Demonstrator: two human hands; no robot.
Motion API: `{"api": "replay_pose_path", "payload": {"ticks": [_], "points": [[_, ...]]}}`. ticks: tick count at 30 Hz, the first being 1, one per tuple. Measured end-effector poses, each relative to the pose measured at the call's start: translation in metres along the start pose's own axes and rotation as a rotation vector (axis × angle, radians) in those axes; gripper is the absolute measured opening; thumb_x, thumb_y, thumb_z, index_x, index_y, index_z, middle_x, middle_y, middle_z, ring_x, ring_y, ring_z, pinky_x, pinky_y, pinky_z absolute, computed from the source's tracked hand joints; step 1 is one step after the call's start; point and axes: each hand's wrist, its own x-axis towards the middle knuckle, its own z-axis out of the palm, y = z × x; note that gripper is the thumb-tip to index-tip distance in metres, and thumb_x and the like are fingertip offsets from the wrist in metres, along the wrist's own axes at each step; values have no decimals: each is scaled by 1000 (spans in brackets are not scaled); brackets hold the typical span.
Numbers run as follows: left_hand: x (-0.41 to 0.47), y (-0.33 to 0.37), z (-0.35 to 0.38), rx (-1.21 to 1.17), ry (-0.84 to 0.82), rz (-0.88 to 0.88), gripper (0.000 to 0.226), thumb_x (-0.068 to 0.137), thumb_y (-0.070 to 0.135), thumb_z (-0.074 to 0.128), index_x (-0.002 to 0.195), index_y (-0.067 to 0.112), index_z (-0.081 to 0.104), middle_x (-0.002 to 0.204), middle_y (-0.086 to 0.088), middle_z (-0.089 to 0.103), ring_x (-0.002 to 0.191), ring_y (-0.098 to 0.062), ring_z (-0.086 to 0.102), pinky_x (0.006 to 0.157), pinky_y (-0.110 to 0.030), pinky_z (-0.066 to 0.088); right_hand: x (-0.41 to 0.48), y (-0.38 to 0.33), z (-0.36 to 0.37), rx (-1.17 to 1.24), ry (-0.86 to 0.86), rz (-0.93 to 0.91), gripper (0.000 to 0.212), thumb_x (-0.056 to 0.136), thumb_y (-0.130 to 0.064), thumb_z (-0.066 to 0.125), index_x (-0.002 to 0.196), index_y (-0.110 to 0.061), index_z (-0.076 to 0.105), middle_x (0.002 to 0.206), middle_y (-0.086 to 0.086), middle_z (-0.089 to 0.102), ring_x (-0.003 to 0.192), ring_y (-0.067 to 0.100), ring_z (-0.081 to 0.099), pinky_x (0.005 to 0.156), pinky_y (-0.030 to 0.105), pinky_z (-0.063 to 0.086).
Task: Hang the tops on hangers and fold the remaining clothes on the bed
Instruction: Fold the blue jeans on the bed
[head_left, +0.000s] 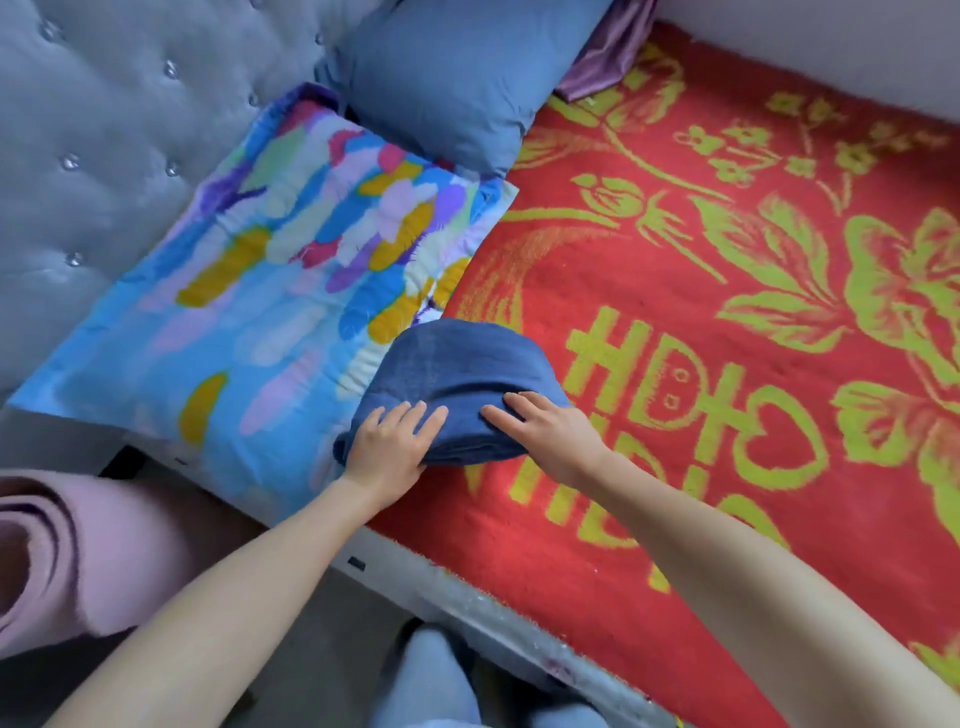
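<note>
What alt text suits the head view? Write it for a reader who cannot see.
A person's left hand and right hand press flat on a folded blue denim garment at the edge of a red blanket with yellow-green flowers. A multicoloured pillow and a blue pillow lie beyond it, against a grey tufted headboard.

A: Where could a hand pass on the bed?
B: Right of the folded denim garment (457, 384), the red blanket (727, 338) lies flat and open.
A: And left?
B: The patterned pillow (260, 291) touches the denim there. The blue pillow (447, 73) leans behind it, against the tufted headboard (104, 130).
A: The near side?
B: The left hand (387, 441) and right hand (545, 431) cover the denim's near edge; a rolled pink mat (62, 545) fills the floor at left.
</note>
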Motion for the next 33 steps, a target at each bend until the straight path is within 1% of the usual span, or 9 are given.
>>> {"api": "replay_pose_path", "payload": {"ticks": [3,6,8,10,13,15,20,27,33], "points": [[-27,22,-38,-20,34,-84,96,12,25,94,104,11,69,90,-12,72,76,-27,71,61,-36,56,-10,-2,-42,-42,49,-133,60,54,-1,68,112,-16,64,86,5,64,76,24,66,32,19,29],[-79,55,-73,11,107,-211,108,13,29,93,111,15,51,89,-10,72,76,-25,71,62,-34,56,-23,-24,-76,-126,148,-332,69,50,-4,71,115,-22,52,84,0,64,74,19,66,33,17,22],[-106,74,-84,10,105,-283,108,15,27,93,112,16,46,90,-9,73,77,-24,71,63,-33,56,-31,-37,-88,-146,151,-437,72,52,-6,73,116,-24,46,85,-1,65,75,18,66,30,16,27],[-147,96,-100,29,128,-421,106,14,27,92,111,16,51,89,-8,73,75,-23,71,62,-32,56,-39,-64,-99,-186,153,-565,78,45,-8,83,115,-24,54,87,-1,66,74,17,67,29,18,32],[-224,127,-118,77,103,-606,92,9,28,90,98,14,71,84,-7,73,69,-21,71,58,-28,55,-48,-121,-107,-182,107,-733,85,37,-13,88,114,-25,56,89,-2,67,73,17,68,30,19,36],[-277,147,-128,99,128,-765,88,9,27,88,95,15,73,83,-5,73,69,-18,70,57,-25,55,-53,-167,-109,-184,84,-863,90,33,-13,89,115,-24,54,91,0,67,72,19,68,28,21,40],[-404,189,-133,67,166,-1032,103,13,28,85,109,20,47,84,0,73,70,-15,70,59,-20,53,-83,-294,-117,-191,65,-1098,99,26,-28,90,112,-27,43,82,-7,68,64,11,67,30,18,33],[-554,214,-117,-13,90,-1211,105,10,36,87,106,22,46,78,8,70,63,-10,67,53,-16,50,-121,-440,-73,-142,-123,-1257,98,27,-32,89,114,-31,42,81,-16,65,72,5,67,31,14,33],[-688,211,-81,-89,37,-1290,102,10,29,86,104,23,45,67,9,66,51,-9,62,44,-14,45,-147,-573,-7,-190,-284,-1267,106,21,-41,90,116,-33,44,85,-16,65,65,5,64,31,15,37]]}}
